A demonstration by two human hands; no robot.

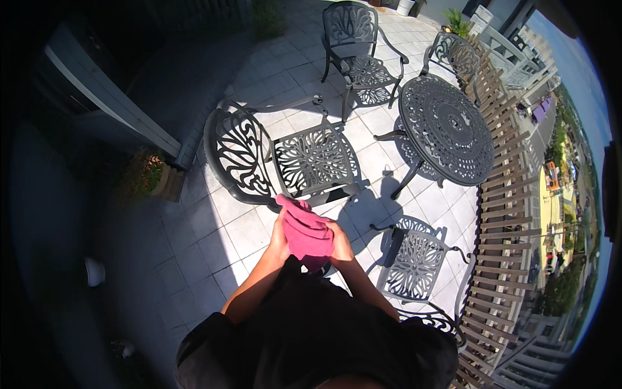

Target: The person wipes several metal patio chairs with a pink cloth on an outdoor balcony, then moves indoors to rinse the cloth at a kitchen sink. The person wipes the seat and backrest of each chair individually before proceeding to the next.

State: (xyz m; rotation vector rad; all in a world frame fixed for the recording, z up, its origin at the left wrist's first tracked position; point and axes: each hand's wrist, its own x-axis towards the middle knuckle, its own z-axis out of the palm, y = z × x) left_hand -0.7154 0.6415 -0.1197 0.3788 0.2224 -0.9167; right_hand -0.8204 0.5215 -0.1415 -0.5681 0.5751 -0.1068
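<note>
A bunched pink cloth (pixel 308 236) is held between my two hands, close in front of my body. My left hand (pixel 279 238) grips its left edge, and my right hand (pixel 341 243) grips its right edge; some fingers are hidden by the folds. Just beyond the cloth stands a dark metal armchair (pixel 313 158) with an openwork seat and back. The cloth's top end overlaps the view of this chair's near armrest; whether they touch I cannot tell.
A round openwork metal table (pixel 449 129) stands to the right. Other matching chairs stand at the far side (pixel 367 70), behind the table (pixel 454 51) and at the lower right (pixel 415 265). A wooden slatted railing (pixel 505 226) borders the tiled terrace. A potted plant (pixel 150 172) sits at left.
</note>
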